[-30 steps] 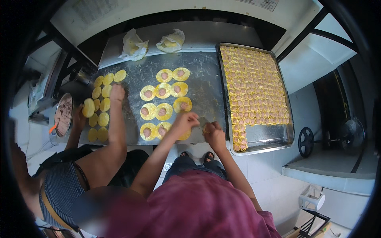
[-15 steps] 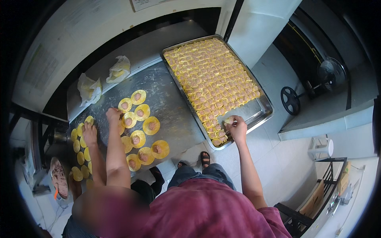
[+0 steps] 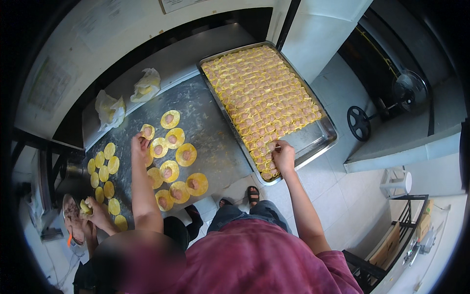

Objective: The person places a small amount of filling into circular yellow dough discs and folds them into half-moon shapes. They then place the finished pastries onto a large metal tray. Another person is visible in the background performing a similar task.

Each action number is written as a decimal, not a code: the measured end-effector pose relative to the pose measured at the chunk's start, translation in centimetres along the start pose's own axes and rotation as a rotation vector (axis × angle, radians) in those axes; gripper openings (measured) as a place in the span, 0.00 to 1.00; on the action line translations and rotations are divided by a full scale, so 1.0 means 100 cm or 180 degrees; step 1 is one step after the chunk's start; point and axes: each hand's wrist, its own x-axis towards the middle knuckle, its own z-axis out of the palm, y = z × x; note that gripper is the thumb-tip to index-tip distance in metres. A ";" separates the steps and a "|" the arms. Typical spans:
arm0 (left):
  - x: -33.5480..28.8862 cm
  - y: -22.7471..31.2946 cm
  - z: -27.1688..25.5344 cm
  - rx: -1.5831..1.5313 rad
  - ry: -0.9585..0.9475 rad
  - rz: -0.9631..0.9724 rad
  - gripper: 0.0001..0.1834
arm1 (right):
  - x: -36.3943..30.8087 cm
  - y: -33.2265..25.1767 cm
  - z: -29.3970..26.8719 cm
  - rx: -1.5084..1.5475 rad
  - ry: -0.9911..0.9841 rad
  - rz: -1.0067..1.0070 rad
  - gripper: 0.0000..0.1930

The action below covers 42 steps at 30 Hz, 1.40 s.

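My left hand pinches the edge of a round yellow dumpling wrapper topped with pink meat filling, above the metal table. Beside it lie several more filled wrappers. On the right, my right hand is at the large metal tray, fingers closed around a dumpling at the near end of the rows; the fingers partly hide it. Tightly packed open-topped dumplings cover most of the tray.
A co-worker's hand holds a yellow wrapper by a bowl of meat filling. Unfilled wrappers lie at the table's left. Two plastic bags stand at the back. A white stool stands right.
My left hand has taken hold of a filled wrapper and drawn it slightly left. My right hand has moved left, bringing its dumpling against the rows. The co-worker's hand went to the bowl.
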 end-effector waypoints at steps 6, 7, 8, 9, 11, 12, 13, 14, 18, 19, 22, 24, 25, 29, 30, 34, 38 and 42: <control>-0.022 0.005 -0.006 -0.0704 -0.0384 0.0037 0.10 | 0.002 -0.008 0.000 -0.0249 -0.0173 -0.0281 0.19; -0.032 0.006 0.002 -0.0763 -0.0429 0.0045 0.10 | 0.005 0.000 -0.002 -0.0202 -0.0317 -0.0295 0.19; -0.043 0.006 0.013 -0.0825 -0.0478 0.0055 0.10 | 0.007 0.005 -0.004 -0.0156 -0.0456 -0.0312 0.20; -0.056 0.006 0.023 -0.0926 -0.0555 0.0040 0.10 | 0.007 0.009 -0.005 0.0026 -0.0443 -0.0162 0.20; -0.091 0.005 0.037 -0.1140 -0.0682 0.0042 0.10 | 0.006 0.012 -0.005 0.0403 -0.0437 0.0104 0.20; -0.107 0.003 0.044 -0.1181 -0.0772 -0.0082 0.10 | 0.007 0.015 -0.005 0.0372 -0.0419 0.0023 0.21; -0.121 -0.006 0.050 -0.1174 -0.0855 -0.0125 0.10 | 0.007 0.019 -0.002 0.0339 -0.0405 -0.0058 0.21; -0.134 -0.016 0.057 -0.1164 -0.0938 -0.0172 0.11 | 0.007 0.021 -0.001 0.0306 -0.0392 -0.0134 0.21; -0.191 -0.051 0.088 -0.1065 -0.1334 -0.0696 0.13 | 0.006 0.014 -0.008 0.0244 -0.0486 -0.0027 0.20; -0.201 -0.062 0.090 -0.1074 -0.1464 -0.0842 0.14 | 0.005 0.003 -0.015 0.0155 -0.0567 0.0071 0.19; -0.231 -0.093 0.099 -0.0841 -0.1545 -0.1041 0.16 | -0.002 -0.021 -0.024 0.0095 -0.0257 0.0096 0.18; -0.248 -0.103 0.110 -0.0915 -0.1699 -0.1274 0.17 | -0.003 -0.024 -0.011 0.0629 0.0040 -0.0199 0.14; -0.259 -0.102 0.118 -0.1005 -0.1779 -0.1352 0.16 | -0.004 -0.032 -0.003 0.1003 -0.0357 -0.0151 0.13; -0.275 -0.107 0.127 -0.0939 -0.1651 -0.1240 0.16 | -0.024 -0.063 0.049 0.2053 -0.1502 0.0211 0.11; -0.277 -0.106 0.127 -0.0922 -0.1520 -0.1216 0.16 | -0.028 -0.063 0.060 0.2209 -0.1657 0.0349 0.11; -0.288 -0.099 0.124 -0.0729 -0.0850 -0.1008 0.15 | -0.044 -0.076 0.079 0.3356 -0.1891 0.1311 0.08; -0.284 -0.115 0.115 -0.0834 -0.0551 -0.0455 0.14 | -0.060 -0.085 0.080 0.3974 -0.2133 0.1999 0.07; -0.282 -0.129 0.114 -0.0785 -0.0328 -0.0326 0.14 | -0.068 -0.083 0.087 0.3746 -0.2187 0.1851 0.06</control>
